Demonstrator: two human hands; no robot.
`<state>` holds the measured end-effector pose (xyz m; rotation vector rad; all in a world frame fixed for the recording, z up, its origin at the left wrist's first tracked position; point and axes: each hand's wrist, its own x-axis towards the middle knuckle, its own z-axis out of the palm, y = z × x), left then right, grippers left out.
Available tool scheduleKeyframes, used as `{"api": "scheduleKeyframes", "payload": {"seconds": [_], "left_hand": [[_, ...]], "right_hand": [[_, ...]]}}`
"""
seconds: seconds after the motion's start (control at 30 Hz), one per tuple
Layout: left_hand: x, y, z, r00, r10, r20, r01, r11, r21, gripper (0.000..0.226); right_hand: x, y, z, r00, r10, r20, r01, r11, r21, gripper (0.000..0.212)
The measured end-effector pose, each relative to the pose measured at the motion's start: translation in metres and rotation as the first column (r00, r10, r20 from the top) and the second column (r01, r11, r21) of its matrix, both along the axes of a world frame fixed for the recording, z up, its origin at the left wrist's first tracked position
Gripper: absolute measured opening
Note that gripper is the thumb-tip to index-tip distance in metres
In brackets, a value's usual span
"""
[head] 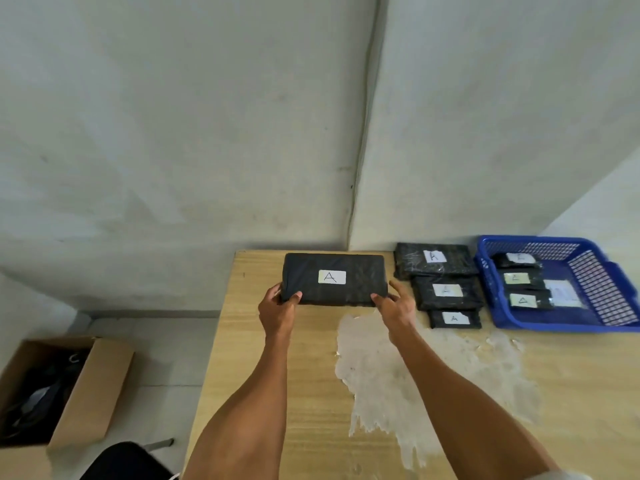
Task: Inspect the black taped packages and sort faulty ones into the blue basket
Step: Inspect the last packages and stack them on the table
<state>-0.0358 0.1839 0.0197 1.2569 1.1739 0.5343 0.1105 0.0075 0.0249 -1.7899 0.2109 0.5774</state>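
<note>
Black taped package [334, 278], labelled A: inspecting it at far desk [304, 382] edge, left grip [277, 306] and right grip [394, 303] each clamping a near corner. Looking flat, wrinkled, no fault showing. Next likely needing a flip to check underside, then choosing blue basket [554, 325] or pile [446, 292] beside it.

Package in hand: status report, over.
Left hand and right hand grip package ends, label A up. Three packages in basket. Three more lie between package and basket.

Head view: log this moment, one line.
left grip: holds large package | right grip: holds same | table: three more packages | blue basket: three small packages
</note>
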Motion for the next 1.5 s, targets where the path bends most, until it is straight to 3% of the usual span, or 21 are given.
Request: {"api": "scheduleKeyframes", "payload": {"seconds": [0.07,0.17,0.23,0.3,0.57,0.8,0.9,1.03,1.1,1.5], "left_hand": [[0.001,-0.009,0.026,0.994,0.037,0.103,-0.026,0.994,-0.106,0.044],[0.0,-0.028,0.068,0.964,0.001,0.265,0.046,0.984,-0.171,0.038],[-0.001,-0.04,0.088,0.942,-0.043,0.334,0.101,0.982,-0.159,0.039],[0.001,-0.055,0.105,0.922,-0.063,0.382,0.129,0.98,-0.15,0.04],[0.014,-0.102,0.133,0.886,-0.097,0.454,0.164,0.98,-0.111,0.041],[0.022,-0.118,0.14,0.913,-0.114,0.391,0.145,0.988,-0.052,0.035],[0.031,-0.12,0.148,0.95,-0.006,0.313,0.037,0.995,-0.093,0.021],[0.05,-0.115,0.174,0.994,0.109,0.009,-0.108,0.993,-0.037,0.067],[0.055,-0.112,0.188,0.988,0.143,-0.061,-0.144,0.99,-0.005,0.075],[0.072,-0.12,0.195,0.98,0.19,-0.058,-0.188,0.981,0.037,0.072]], "right_hand": [[0.009,-0.014,0.029,0.999,-0.009,-0.041,0.011,0.999,0.037,0.052],[0.016,-0.035,0.078,0.998,-0.036,0.054,0.037,0.999,-0.032,0.021],[0.019,-0.046,0.109,0.985,0.001,0.175,0.035,0.979,-0.203,0.057],[0.024,-0.061,0.133,0.973,0.028,0.231,0.055,0.937,-0.346,0.078],[0.036,-0.105,0.182,0.944,0.074,0.322,0.083,0.89,-0.448,0.077],[0.039,-0.124,0.186,0.93,0.085,0.359,0.092,0.889,-0.449,0.071],[0.042,-0.125,0.184,0.917,0.11,0.384,0.039,0.932,-0.36,0.071],[0.045,-0.131,0.178,0.842,0.313,0.439,-0.207,0.94,-0.272,0.068],[0.046,-0.134,0.176,0.804,0.341,0.488,-0.237,0.935,-0.263,0.069],[0.052,-0.143,0.179,0.771,0.279,0.573,-0.168,0.956,-0.239,0.063]]}}
